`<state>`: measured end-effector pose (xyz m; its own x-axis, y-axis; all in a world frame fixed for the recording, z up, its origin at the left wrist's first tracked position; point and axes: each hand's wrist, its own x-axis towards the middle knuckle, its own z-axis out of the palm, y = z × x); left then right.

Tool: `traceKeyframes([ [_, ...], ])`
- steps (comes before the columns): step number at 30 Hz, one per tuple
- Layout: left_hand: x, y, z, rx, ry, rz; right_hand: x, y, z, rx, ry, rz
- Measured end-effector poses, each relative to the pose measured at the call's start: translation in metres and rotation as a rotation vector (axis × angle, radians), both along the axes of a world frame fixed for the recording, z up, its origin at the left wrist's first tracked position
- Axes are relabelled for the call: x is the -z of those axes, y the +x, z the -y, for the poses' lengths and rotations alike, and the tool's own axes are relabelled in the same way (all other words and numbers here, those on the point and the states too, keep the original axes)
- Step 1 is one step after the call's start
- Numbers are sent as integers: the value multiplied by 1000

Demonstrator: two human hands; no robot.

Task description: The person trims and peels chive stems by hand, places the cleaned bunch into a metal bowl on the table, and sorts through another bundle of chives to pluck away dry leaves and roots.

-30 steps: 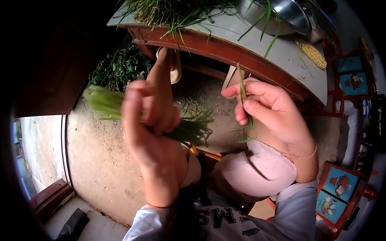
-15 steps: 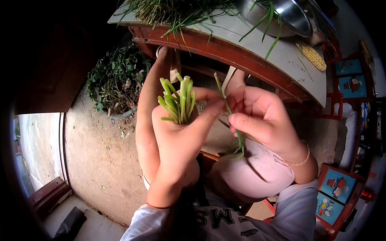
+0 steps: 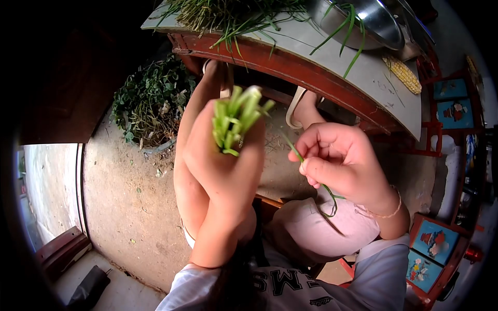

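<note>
A bundle of green stalks [image 3: 232, 124] is wrapped in my left hand [image 3: 220, 166], with the pale cut ends pointing up, slightly blurred. My right hand [image 3: 342, 160] pinches a thin green stalk [image 3: 328, 193] between thumb and forefinger; its lower part curls down over my pink-clad thigh. The two hands are apart, both above my lap. More green stalks [image 3: 207, 15] lie heaped on the table [image 3: 332, 57] ahead, some hanging over its edge.
A metal bowl [image 3: 347, 26] with long leaves over its rim stands on the table, near a corn cob [image 3: 403, 74]. A leafy green pile [image 3: 150, 103] sits on the floor at the left. Blue-panelled red furniture [image 3: 433, 243] stands at the right.
My left hand has come from the left, turning the bundle's cut ends upward, and most recently moved away from my right hand. My right hand has shifted slightly down with its stalk.
</note>
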<state>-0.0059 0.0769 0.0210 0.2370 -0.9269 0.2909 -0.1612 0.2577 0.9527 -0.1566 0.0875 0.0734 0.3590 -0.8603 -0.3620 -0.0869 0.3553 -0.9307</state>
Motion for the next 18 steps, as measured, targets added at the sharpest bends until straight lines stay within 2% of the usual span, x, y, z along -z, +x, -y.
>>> traceKeyframes([
  [1, 4, 3, 4, -86, -10, 49, -2, 0, -1, -16, 2, -4],
  [3, 0, 2, 5, -192, 20, -19, -5, -2, -2, -43, 6, -18],
  [4, -4, 5, 4, -180, 88, -12, -6, -3, -2, -70, 9, -32],
  [10, -5, 5, 5, -164, 16, -85, -5, -5, -2, 44, -19, 75],
  [12, -8, 8, -3, 63, 69, -148, -5, -4, -2, 36, -43, 59],
  [13, -19, 1, -8, 116, 173, -337, -4, -3, -2, 25, -61, 45],
  [16, -19, -4, -11, 292, 63, -384, -2, -2, -3, 18, -134, 42],
  [18, -21, -4, -13, 300, 151, -410, 0, -2, -4, -1, -160, -13],
])
